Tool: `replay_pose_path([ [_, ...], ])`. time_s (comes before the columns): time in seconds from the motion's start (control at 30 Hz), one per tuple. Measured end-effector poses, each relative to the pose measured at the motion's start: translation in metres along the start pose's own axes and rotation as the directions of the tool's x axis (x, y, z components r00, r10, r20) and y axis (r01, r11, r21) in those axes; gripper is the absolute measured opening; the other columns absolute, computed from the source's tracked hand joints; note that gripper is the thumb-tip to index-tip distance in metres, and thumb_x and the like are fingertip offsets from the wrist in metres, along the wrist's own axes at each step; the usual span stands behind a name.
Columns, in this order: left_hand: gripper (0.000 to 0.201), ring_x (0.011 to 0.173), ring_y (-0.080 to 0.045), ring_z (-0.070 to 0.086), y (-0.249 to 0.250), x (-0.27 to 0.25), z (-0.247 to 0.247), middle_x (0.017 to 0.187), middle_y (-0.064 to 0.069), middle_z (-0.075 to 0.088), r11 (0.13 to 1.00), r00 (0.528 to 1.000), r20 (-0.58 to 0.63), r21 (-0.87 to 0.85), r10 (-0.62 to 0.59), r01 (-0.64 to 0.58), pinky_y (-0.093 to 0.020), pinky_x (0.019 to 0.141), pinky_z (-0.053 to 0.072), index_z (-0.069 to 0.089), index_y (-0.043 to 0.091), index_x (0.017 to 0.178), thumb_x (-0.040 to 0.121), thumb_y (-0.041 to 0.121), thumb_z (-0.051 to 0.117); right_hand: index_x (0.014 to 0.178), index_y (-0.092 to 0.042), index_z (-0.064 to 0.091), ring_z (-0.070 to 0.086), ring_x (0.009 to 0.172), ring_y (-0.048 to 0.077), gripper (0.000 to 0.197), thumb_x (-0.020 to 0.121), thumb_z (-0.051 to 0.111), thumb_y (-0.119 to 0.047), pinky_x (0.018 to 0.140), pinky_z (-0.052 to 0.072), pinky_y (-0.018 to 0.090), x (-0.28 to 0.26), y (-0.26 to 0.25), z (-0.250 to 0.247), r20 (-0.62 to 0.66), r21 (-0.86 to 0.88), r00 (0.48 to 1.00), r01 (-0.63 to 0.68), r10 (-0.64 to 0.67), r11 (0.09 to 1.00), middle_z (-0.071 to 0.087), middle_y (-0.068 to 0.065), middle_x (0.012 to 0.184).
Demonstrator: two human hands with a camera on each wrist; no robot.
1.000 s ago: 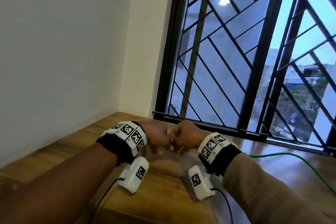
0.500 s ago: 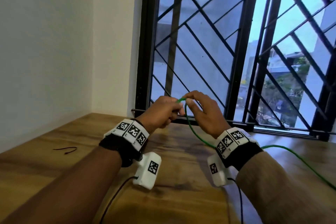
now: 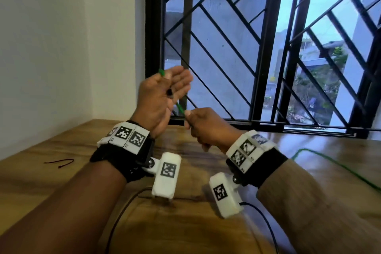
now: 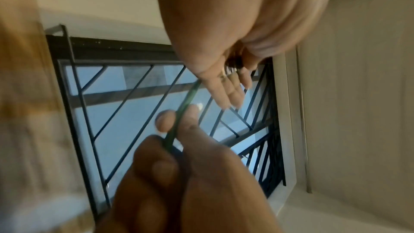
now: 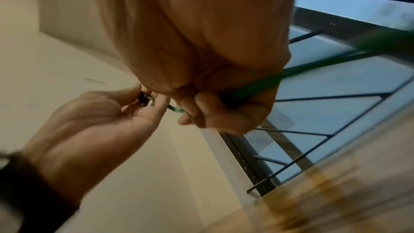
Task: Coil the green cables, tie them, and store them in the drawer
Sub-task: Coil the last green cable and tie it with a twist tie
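Note:
A thin green cable (image 3: 179, 107) runs between my two hands, held up in front of the window. My left hand (image 3: 173, 80) is raised, fingers nearly straight, and its thumb pinches the cable's black plug end (image 3: 169, 92) against the fingers. A green bit sticks out above the index finger. Just below and to the right, my right hand (image 3: 188, 114) is a fist that grips the cable. The left wrist view shows the right hand (image 4: 179, 125) pinching the cable (image 4: 188, 98). In the right wrist view the cable (image 5: 291, 72) trails out of the right fist (image 5: 201, 112). No drawer is in view.
The rest of the green cable (image 3: 329, 163) lies on the wooden table (image 3: 195, 233) at the right. A thin dark red tie (image 3: 61, 162) lies at the table's left. The window grille (image 3: 257, 47) stands behind the hands, a white wall to the left.
Both hands rose from the table with the cable. The left hand went higher and straightened its fingers; the right hand now sits below it as a fist.

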State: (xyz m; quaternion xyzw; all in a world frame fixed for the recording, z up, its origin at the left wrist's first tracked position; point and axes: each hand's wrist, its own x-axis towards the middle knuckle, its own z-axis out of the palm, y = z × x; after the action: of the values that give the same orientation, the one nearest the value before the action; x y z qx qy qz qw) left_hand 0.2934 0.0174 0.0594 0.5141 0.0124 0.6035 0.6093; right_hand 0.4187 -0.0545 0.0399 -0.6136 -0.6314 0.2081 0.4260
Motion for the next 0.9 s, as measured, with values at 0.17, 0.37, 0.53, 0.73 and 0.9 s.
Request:
replay_pose_path([
  [0.17, 0.029, 0.114, -0.017, 0.071, -0.003, 0.013, -0.034, 0.121, -0.008, 0.072, 0.912, 0.957, -0.188, 0.387, 0.221, -0.135, -0.039, 0.106, 0.053, 0.067, 0.015, 0.126, 0.100, 0.013, 0.056, 0.071, -0.014, 0.062, 0.057, 0.059, 0.017, 0.054, 0.107, 0.045, -0.050, 0.059, 0.041, 0.031, 0.001, -0.002, 0.006, -0.142, -0.504, 0.918, 0.256, -0.371, 0.825, 0.060, -0.001, 0.062],
  [0.37, 0.021, 0.080, -0.014, 0.066, -0.012, 0.004, -0.029, 0.092, -0.004, 0.071, 0.401, 0.961, 0.278, 0.879, 0.006, -0.256, -0.037, 0.080, 0.057, 0.066, 0.016, 0.092, 0.102, 0.017, 0.048, 0.068, -0.025, 0.048, 0.053, 0.051, 0.024, 0.051, 0.105, 0.037, -0.059, 0.051, 0.037, 0.029, -0.003, -0.005, -0.008, -0.271, -0.870, 0.674, 0.133, -0.687, 0.474, 0.049, -0.005, 0.056],
  [0.53, 0.049, 0.044, -0.013, 0.036, -0.006, -0.017, -0.002, 0.056, -0.003, 0.047, 0.657, 0.877, 0.218, 0.742, -0.427, 0.136, -0.025, 0.044, 0.030, 0.061, 0.007, 0.077, 0.112, 0.024, 0.031, 0.056, -0.022, 0.044, 0.047, 0.042, 0.025, 0.054, 0.104, 0.044, -0.047, 0.047, 0.039, 0.030, 0.000, -0.002, -0.023, -0.388, -0.866, 0.506, 0.086, -0.771, 0.492, 0.041, -0.005, 0.048],
  [0.73, 0.072, 0.036, -0.008, 0.021, -0.002, -0.025, 0.006, 0.050, 0.001, 0.029, 0.796, 0.775, 0.326, 0.495, -0.542, 0.349, -0.017, 0.035, 0.016, 0.058, 0.010, 0.065, 0.105, 0.061, 0.026, 0.048, -0.018, 0.042, 0.049, 0.045, 0.024, 0.065, 0.106, 0.042, -0.048, 0.048, 0.038, 0.032, 0.007, 0.000, -0.025, -0.549, -0.679, 0.577, 0.115, -0.605, 0.725, 0.044, -0.001, 0.044],
  [0.9, 0.056, 0.036, -0.005, 0.019, 0.001, -0.027, 0.013, 0.049, 0.007, 0.029, 0.876, 0.769, 0.445, 0.084, -0.459, 0.475, -0.022, 0.034, 0.011, 0.053, 0.017, 0.067, 0.108, 0.049, 0.031, 0.047, -0.015, 0.036, 0.045, 0.045, 0.025, 0.070, 0.108, 0.038, -0.049, 0.049, 0.029, 0.031, 0.009, 0.003, -0.025, -0.611, -0.571, 0.587, 0.137, -0.531, 0.809, 0.039, 0.000, 0.043],
])
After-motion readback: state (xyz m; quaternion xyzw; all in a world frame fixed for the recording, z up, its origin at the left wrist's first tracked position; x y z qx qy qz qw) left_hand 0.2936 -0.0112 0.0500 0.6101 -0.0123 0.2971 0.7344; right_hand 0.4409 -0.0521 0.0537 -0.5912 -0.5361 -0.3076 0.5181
